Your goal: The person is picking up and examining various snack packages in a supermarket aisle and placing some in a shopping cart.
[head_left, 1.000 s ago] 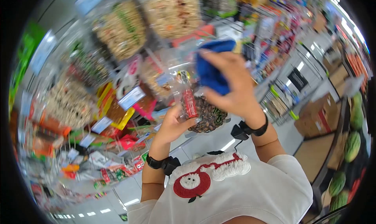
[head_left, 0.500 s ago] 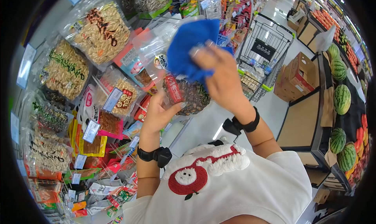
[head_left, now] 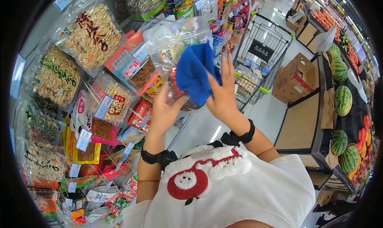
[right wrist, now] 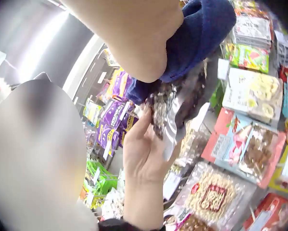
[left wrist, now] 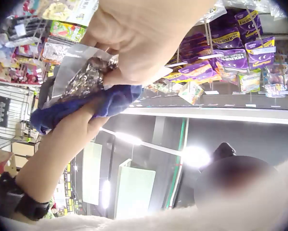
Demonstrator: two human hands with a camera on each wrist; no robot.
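My left hand (head_left: 162,113) holds a clear zip-top bag (head_left: 159,44) by its lower left side, thumb in front and fingers behind. Dark dried food (left wrist: 86,79) fills the bag's lower part, and a red label (head_left: 174,83) shows beside the cloth. A blue cloth (head_left: 194,72) lies over the front of the bag, covering most of it. At the cloth's right edge is my right hand (head_left: 223,98), its fingers straight and its thumb against the fabric. In the right wrist view the cloth (right wrist: 197,43) bunches under that hand.
Hanging bags of dried snacks (head_left: 93,38) line the rack at left, with price tags (head_left: 83,139) sticking out. A shopping cart (head_left: 259,60) stands ahead. To the right are an open cardboard box (head_left: 297,78) and a produce stand with watermelons (head_left: 343,100).
My right hand has moved down and rightward from the top of the cloth, its fingers straightening. The cloth has come lower over the bag. My left hand keeps its grip on the bag.
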